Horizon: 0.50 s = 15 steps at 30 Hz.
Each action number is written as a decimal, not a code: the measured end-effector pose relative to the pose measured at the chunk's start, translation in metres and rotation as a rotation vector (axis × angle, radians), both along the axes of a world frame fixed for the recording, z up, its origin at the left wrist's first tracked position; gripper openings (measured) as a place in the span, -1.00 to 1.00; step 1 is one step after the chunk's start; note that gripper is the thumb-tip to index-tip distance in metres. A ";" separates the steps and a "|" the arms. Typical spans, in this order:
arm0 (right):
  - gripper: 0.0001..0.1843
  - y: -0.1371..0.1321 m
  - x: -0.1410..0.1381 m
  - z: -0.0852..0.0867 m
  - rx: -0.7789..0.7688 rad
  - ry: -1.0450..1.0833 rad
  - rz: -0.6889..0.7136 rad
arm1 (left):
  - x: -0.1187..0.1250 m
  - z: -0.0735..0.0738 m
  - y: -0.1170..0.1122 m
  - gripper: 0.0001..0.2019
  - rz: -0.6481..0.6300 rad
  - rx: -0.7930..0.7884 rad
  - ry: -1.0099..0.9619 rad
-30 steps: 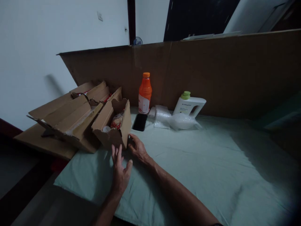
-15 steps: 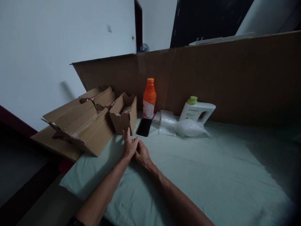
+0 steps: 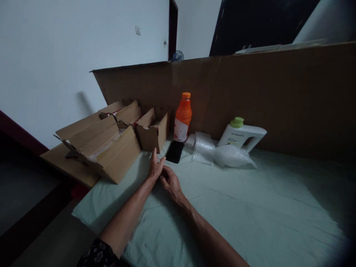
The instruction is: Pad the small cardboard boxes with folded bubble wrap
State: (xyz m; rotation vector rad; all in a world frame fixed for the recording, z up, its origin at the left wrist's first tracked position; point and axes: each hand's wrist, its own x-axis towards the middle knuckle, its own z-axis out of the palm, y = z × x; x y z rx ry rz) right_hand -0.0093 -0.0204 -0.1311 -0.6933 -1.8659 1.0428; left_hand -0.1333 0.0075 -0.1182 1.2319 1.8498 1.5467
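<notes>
My left hand (image 3: 155, 167) lies with its fingers stretched out, pointing at the small open cardboard box (image 3: 152, 129), its tips just short of the box's front wall. My right hand (image 3: 171, 183) rests on the pale green sheet (image 3: 250, 207) beside the left, fingers loosely curled and touching the left hand's edge, with nothing seen in it. A black phone (image 3: 174, 151) lies flat just beyond both hands. The small box holds something red and white, mostly hidden.
A larger torn cardboard box (image 3: 102, 142) lies left of the small one. At the back stand an orange bottle (image 3: 183, 116), a white jug with a green cap (image 3: 241, 132) and bubble wrap (image 3: 226, 155), before a tall cardboard wall (image 3: 264, 92).
The small box has gone from tipped toward me at the hands to standing farther back. My left hand reached forward beside the right. The view shifted left.
</notes>
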 end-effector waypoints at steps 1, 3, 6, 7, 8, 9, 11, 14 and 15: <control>-0.47 -0.001 -0.001 0.001 0.003 -0.007 -0.005 | 0.000 -0.002 -0.004 -0.27 -0.002 -0.011 -0.013; -0.49 -0.003 -0.002 0.003 0.013 -0.028 -0.018 | 0.003 -0.004 -0.015 -0.32 -0.017 -0.020 -0.022; -0.56 -0.008 -0.003 0.007 0.033 -0.079 -0.044 | 0.011 -0.004 -0.034 -0.37 -0.064 0.007 0.001; -0.59 -0.009 -0.003 0.009 0.041 -0.099 -0.054 | 0.014 -0.004 -0.041 -0.39 -0.081 0.018 0.014; -0.63 -0.010 -0.003 0.010 0.052 -0.118 -0.062 | 0.017 -0.003 -0.048 -0.41 -0.096 0.027 0.027; -0.66 -0.010 -0.002 0.011 0.065 -0.139 -0.066 | 0.019 -0.003 -0.054 -0.43 -0.108 0.033 0.041; -0.71 -0.011 -0.002 0.013 0.101 -0.186 -0.060 | 0.023 -0.003 -0.064 -0.46 -0.124 0.042 0.069; -0.77 -0.013 -0.002 0.015 0.181 -0.277 -0.018 | 0.026 -0.002 -0.075 -0.46 -0.128 0.041 0.112; -0.79 -0.016 -0.001 0.015 0.214 -0.313 0.000 | 0.026 -0.001 -0.077 -0.45 -0.130 0.038 0.126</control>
